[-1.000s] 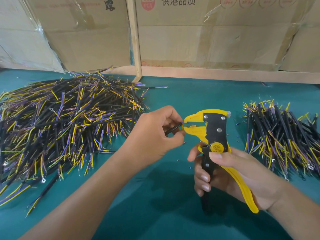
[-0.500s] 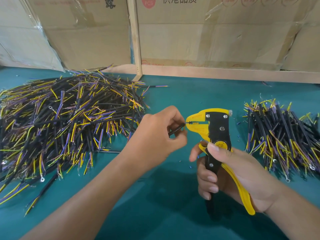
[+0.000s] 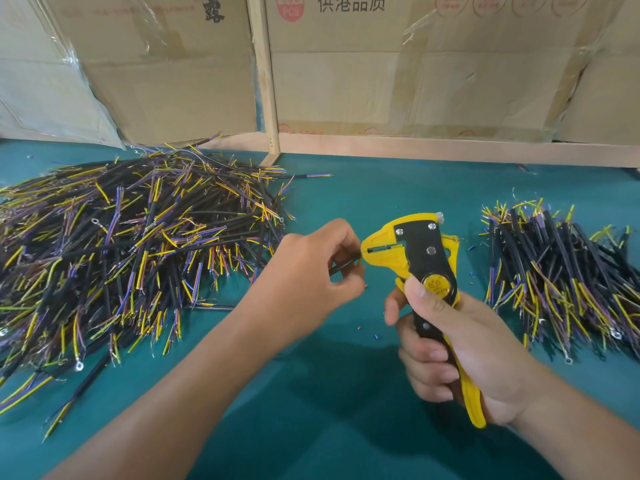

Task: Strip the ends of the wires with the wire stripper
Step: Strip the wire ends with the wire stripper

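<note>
Left hand (image 3: 311,268) pinching wire (image 3: 343,265) at stripper (image 3: 419,258) mouth, mid-frame; right hand (image 3: 450,344) gripping handles. Shallow insertion risks missed strip.

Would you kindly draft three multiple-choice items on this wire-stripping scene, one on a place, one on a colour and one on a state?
1. Where does the larger wire pile lie?
A. to the left of the hands
B. to the right of the hands
C. inside a cardboard box

2. What colours is the wire stripper?
A. red and grey
B. yellow and black
C. blue and white

3. What is the left hand doing?
A. lying flat on the table
B. holding the stripper
C. pinching a black wire at the stripper's nose

Answers: 1 A, the big heap fills the left side, the smaller pile the right. 2 B, yellow body with black plates. 3 C, its fingers curl round the wire while the right hand grips the handles.
</note>
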{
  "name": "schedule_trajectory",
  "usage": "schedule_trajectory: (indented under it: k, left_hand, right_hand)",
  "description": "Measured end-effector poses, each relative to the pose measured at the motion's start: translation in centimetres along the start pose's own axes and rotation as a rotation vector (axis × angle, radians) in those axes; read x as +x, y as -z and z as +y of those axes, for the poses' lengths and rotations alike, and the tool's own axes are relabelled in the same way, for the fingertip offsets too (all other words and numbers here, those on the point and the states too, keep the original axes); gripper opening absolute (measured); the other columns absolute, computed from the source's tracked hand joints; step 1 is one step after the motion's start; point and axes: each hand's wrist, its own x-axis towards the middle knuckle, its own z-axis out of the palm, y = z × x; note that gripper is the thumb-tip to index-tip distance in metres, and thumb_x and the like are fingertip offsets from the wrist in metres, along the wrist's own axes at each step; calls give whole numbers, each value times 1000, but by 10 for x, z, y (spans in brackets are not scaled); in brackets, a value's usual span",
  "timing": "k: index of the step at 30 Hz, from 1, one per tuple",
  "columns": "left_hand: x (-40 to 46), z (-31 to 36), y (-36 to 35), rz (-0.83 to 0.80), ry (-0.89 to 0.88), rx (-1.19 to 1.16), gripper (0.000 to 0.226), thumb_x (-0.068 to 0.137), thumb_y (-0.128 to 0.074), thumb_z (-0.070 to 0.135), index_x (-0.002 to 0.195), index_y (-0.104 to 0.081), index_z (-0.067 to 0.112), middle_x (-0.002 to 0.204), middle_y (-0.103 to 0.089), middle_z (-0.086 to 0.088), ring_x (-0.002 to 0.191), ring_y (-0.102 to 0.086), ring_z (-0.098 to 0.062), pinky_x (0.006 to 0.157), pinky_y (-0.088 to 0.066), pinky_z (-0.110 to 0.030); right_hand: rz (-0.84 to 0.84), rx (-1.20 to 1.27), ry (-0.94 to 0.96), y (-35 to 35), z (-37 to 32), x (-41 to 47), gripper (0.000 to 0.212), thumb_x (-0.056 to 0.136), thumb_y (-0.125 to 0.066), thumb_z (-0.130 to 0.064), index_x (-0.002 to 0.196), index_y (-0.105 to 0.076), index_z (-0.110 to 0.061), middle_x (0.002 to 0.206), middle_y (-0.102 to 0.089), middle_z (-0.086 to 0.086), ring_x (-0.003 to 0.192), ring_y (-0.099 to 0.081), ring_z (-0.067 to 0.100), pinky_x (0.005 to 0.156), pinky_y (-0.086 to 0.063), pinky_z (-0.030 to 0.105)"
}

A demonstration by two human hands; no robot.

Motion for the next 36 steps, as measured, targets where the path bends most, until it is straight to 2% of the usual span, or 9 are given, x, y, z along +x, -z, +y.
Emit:
schedule_trajectory:
  k: [5, 10, 14, 16, 25, 28, 30, 33, 36]
  left_hand:
    - [0, 0, 5, -93, -60, 15, 25, 93, -67, 35, 110, -50, 29, 76, -65, 11, 54, -44, -13, 54, -36, -18]
    - [3, -4, 18, -150, -127, 39, 12, 98, -62, 23, 98, -50, 24, 76, -63, 13, 59, -49, -8, 56, -35, -12]
    - [4, -6, 24, -185, -137, 147, 20, 98, -58, 32, 112, -51, 20, 80, -69, 18, 59, -49, 1, 59, -34, -9]
    - [4, -8, 26, -162, -164, 183, 22, 97, -57, 37, 105, -55, 18, 85, -73, 19, 61, -50, 8, 61, -35, -8]
    - [10, -36, 65, -94, -143, 289, 20, 99, -57, 26, 82, -60, 14, 65, -58, 19, 52, -43, -7, 55, -33, -16]
    - [10, -33, 59, -80, -172, 283, 19, 97, -60, 25, 83, -61, 13, 64, -60, 15, 53, -46, -4, 54, -31, -10]
    - [10, -27, 46, -114, -203, 312, 25, 99, -57, 33, 86, -61, 13, 66, -62, 8, 57, -50, -8, 56, -37, -17]
    - [9, -22, 40, -131, -241, 350, 28, 99, -50, 40, 89, -60, 16, 68, -60, 6, 61, -53, -17, 61, -46, -34]
    - [7, -15, 38, -106, -327, 384, 32, 102, -44, 42, 92, -60, 16, 72, -56, 7, 64, -52, -20, 59, -46, -39]
  right_hand:
    - [9, 21, 9, 0, -3, 0, 49, 73, -76, -57, 86, -64, -10, 50, -27, 0, 34, -24, 10, 41, -32, 19]
    - [-18, 10, -4, 2, -6, -1, 56, 69, -81, -61, 89, -65, -11, 51, -29, 0, 35, -25, 11, 41, -31, 20]
    - [-26, -2, -17, 3, -6, -1, 52, 73, -77, -58, 90, -67, -10, 52, -30, 0, 36, -26, 11, 42, -32, 20]
    - [-27, 2, -20, 3, -6, -1, 52, 72, -78, -59, 90, -67, -10, 51, -30, 0, 36, -26, 11, 42, -32, 20]
    - [63, 112, 116, 14, -21, -1, 58, 63, -89, -56, 87, -66, -9, 50, -29, -3, 33, -27, 9, 39, -33, 19]
    - [73, 113, 131, 16, -21, 0, 49, 73, -85, -49, 92, -67, -7, 54, -32, 2, 38, -31, 14, 41, -36, 26]
    - [52, 97, 111, 13, -12, 4, 37, 83, -77, -36, 97, -69, -3, 60, -39, 8, 47, -40, 22, 47, -44, 36]
    - [15, 71, 74, 14, -6, 7, 40, 86, -69, -33, 106, -69, 2, 71, -48, 15, 62, -49, 30, 63, -51, 41]
    - [-43, 61, 15, 21, -8, 6, 43, 86, -73, -32, 112, -68, 2, 75, -50, 16, 66, -51, 31, 67, -51, 44]
